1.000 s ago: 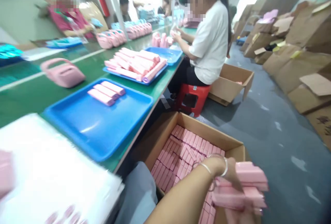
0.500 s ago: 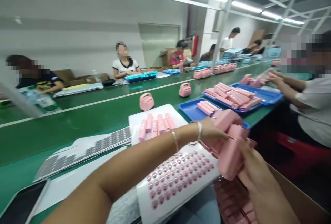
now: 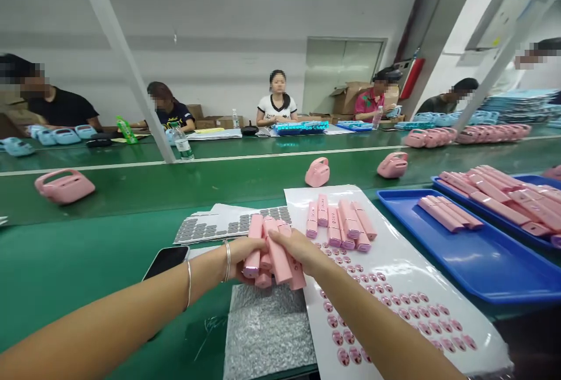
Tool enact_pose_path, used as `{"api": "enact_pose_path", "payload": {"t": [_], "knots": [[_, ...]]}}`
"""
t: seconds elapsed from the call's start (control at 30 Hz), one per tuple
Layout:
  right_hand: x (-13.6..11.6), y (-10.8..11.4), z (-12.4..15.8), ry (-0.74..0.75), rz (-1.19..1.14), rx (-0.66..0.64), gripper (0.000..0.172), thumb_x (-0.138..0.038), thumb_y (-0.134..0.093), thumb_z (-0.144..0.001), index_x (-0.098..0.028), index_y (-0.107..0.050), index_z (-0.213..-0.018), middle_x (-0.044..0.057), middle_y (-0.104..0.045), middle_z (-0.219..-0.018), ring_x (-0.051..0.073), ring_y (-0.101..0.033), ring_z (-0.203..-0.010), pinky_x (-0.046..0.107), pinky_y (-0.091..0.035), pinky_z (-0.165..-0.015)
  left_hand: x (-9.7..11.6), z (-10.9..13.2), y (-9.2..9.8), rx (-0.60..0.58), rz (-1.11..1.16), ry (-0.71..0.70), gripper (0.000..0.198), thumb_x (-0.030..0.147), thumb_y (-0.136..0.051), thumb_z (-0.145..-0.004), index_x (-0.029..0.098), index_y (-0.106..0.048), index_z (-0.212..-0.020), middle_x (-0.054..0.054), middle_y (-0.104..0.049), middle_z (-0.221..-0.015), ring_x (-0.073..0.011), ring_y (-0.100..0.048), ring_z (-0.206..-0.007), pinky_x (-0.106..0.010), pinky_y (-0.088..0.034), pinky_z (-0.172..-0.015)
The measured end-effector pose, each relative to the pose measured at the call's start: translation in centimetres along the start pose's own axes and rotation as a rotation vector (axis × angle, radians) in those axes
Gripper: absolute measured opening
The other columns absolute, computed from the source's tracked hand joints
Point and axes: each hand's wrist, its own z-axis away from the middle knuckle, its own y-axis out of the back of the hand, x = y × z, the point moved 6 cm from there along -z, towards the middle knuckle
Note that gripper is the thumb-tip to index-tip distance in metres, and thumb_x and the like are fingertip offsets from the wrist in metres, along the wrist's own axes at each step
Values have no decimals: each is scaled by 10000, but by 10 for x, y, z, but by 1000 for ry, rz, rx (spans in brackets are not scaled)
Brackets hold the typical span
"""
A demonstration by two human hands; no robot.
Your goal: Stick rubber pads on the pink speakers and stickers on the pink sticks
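A bundle of smooth, long, flat-sided pink plastic bars (image 3: 279, 251) sits between both hands; the fingers of the left hand (image 3: 246, 253) clamp it at nine o'clock, those of the right hand (image 3: 302, 253) at three. At six o'clock from it lies crinkly, translucent bubble wrap (image 3: 269, 336); whether they touch, I cannot tell. At two o'clock, more pink bars (image 3: 335, 225) rest in loose rows on a glossy white sheet (image 3: 398, 257) dotted with shiny, round pink domes (image 3: 425, 327).

Half a second ago the bundle was farther toward three o'clock, above a cardboard box; now it is over the workstation, and the box is out of view.

The raised rim of a shallow blue plastic tray (image 3: 495, 277) bounds three o'clock. Toward nine, past a flat black phone (image 3: 164, 262), the smooth green tabletop (image 3: 87, 251) leaves room to move.
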Motion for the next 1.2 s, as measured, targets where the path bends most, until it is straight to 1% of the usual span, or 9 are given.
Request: {"api": "enact_pose_path", "payload": {"t": [0.2, 0.3, 0.4, 0.5, 0.6, 0.7, 0.87, 0.97, 1.2], "knots": [[-2, 1, 0, 73, 357, 204, 672, -433, -569, -783, -102, -347, -1325, 198, -558, -1229, 335, -533, -1137, 458, -412, -938, -6, 4, 2, 15, -75, -63, 324, 234, -582, -619, 190, -538, -937, -32, -632, -672, -182, -603, -592, -301, -522, -514], [-7, -3, 6, 142, 482, 277, 709, -374, -503, -815, -77, -220, -1394, 221, -357, -1405, 327, -323, -1319, 454, -288, -1052, -3, 4, 9, 101, -181, -71, 544, 311, -556, -663, 196, -403, -1172, -112, -645, -920, -228, -622, -655, -345, -521, -495], [-4, -6, 8, 170, 603, 303, 677, -300, -480, -814, -52, -240, -1397, 240, -277, -1443, 354, -229, -1354, 487, -267, -1055, -1, -1, 17, 178, -340, -100, 671, 396, -514, -696, 194, -280, -1292, -219, -559, -1148, -301, -639, -685, -400, -504, -453], [5, -6, 9, 174, 720, 289, 645, -245, -522, -785, -63, -335, -1375, 234, -261, -1464, 398, -194, -1357, 533, -253, -1047, 1, -8, 23, 216, -528, -183, 700, 459, -477, -710, 171, -296, -1322, -246, -576, -1113, -369, -641, -684, -448, -486, -434], [10, -3, 12, 203, 825, 257, 617, -237, -552, -787, -48, -392, -1352, 238, -255, -1476, 419, -169, -1361, 546, -230, -1055, 3, -11, 28, 284, -704, -251, 791, 526, -489, -703, 122, -292, -1353, -250, -627, -1046, -423, -639, -817, -502, -501, -621], [7, -1, 17, 261, 918, 213, 587, -273, -570, -817, -35, -426, -1334, 242, -294, -1462, 402, -190, -1361, 514, -233, -1069, 5, -9, 33, 344, -821, -273, 951, 598, -539, -657, 57, -254, -1384, -268, -643, -1042, -431, -610, -952, -475, -451, -802], [-3, -2, 18, 337, 1050, 198, 479, -338, -612, -834, -73, -533, -1226, 217, -487, -1329, 379, -333, -1277, 515, -336, -992, 3, -3, 41, 369, -914, -263, 1105, 673, -607, -550, 14, -286, -1376, -262, -673, -953, -459, -604, -925, -477, -421, -807], [-5, -5, 11, 382, 1110, 204, 325, -347, -570, -871, -104, -610, -1082, 183, -613, -1141, 345, -457, -1139, 472, -423, -878, -3, -1, 43, 327, -912, -277, 1050, 641, -621, -545, 41, -340, -1360, -196, -702, -865, -384, -650, -799, -417, -459, -752], [-5, -5, -7, 456, 1178, 281, 400, -438, -420, -939, -102, -608, -1048, 178, -640, -1037, 307, -517, -1004, 455, -426, -819, -11, 7, 42, 262, -889, -431, 1093, 580, -641, -550, 73, -218, -1421, -191, -432, -1395, -327, -468, -1222, -360, -378, -989]]}}
